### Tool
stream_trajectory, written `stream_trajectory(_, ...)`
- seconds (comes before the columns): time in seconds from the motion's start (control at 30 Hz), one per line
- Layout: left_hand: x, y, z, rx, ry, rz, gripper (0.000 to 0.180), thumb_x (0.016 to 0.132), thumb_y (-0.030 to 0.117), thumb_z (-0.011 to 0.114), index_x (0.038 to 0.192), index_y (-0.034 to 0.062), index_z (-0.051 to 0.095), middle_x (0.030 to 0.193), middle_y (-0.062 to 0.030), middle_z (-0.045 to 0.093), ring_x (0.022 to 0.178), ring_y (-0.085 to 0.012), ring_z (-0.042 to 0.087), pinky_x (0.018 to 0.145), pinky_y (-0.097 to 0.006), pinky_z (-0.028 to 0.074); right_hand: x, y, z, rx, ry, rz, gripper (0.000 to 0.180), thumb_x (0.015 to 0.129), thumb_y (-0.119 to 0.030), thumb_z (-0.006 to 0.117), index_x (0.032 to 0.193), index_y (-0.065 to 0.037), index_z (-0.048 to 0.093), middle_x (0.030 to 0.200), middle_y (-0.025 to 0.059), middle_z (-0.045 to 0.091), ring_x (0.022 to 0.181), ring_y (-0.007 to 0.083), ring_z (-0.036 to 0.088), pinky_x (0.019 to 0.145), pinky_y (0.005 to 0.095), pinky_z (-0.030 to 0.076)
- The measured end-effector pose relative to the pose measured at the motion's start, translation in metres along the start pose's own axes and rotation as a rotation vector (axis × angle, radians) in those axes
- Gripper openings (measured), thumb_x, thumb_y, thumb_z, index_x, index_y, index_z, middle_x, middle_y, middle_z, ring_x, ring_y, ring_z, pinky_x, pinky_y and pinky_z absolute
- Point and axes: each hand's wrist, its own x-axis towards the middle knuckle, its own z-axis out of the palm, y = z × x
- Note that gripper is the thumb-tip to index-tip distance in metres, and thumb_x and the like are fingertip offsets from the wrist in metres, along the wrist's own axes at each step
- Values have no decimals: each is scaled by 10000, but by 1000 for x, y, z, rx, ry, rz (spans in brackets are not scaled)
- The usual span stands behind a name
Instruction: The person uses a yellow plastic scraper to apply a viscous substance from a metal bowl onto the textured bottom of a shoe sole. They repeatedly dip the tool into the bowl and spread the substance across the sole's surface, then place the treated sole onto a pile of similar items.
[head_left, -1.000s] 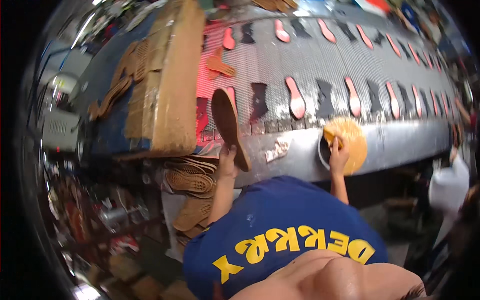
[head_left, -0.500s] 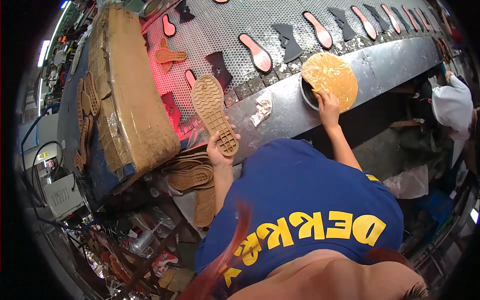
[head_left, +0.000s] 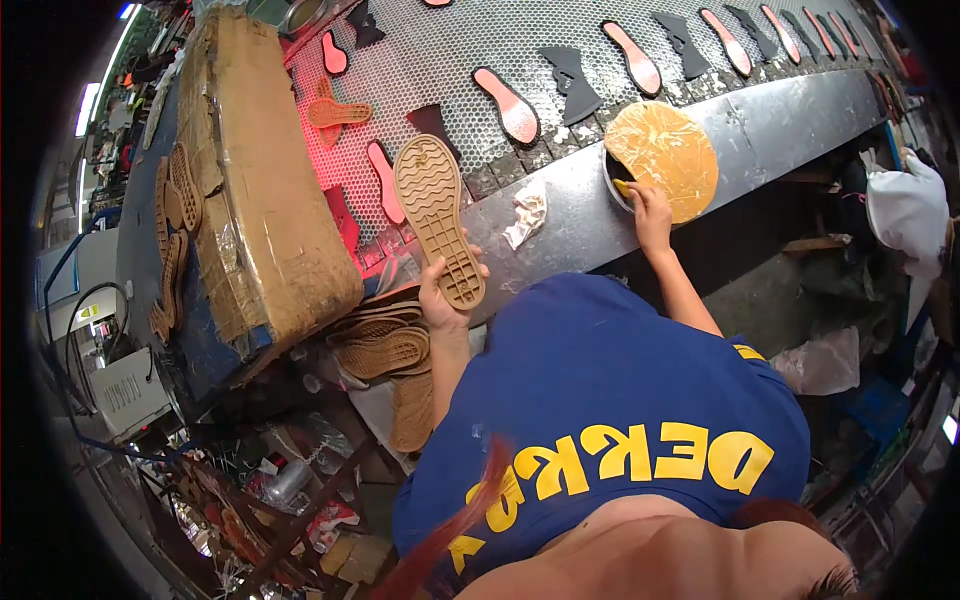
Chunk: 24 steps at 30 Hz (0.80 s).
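At the far left a long cardboard box [head_left: 255, 190] lies on the bench [head_left: 780, 125], with a stack of tan rubber soles [head_left: 385, 345] below its near end. Just right of that, the left hand [head_left: 445, 300] holds a tan rubber shoe outsole [head_left: 438, 228] tread-up by its heel; the fingers [head_left: 478, 268] are wrapped closed around the heel end, and the toe points away over the perforated grey conveyor belt [head_left: 560, 40]. A crumpled white rag [head_left: 527, 212] lies near. Further right, the right hand [head_left: 650, 212] has its fingers closed on a small yellow piece [head_left: 622, 187] at the rim of a round glue-coated pot lid [head_left: 662, 155].
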Motion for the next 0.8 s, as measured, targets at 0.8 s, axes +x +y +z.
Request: stream_trajectory(0.8, 14, 3, 47, 20, -155, -206, 552, 964, 395, 359, 1300, -35, 445, 1130, -205, 605, 836, -314, 658, 631, -400, 576, 56, -52, -10, 1536, -44, 542, 285, 1007, -286, 487, 1062, -23, 583, 979, 93, 623, 811, 165, 611, 742, 294, 515)
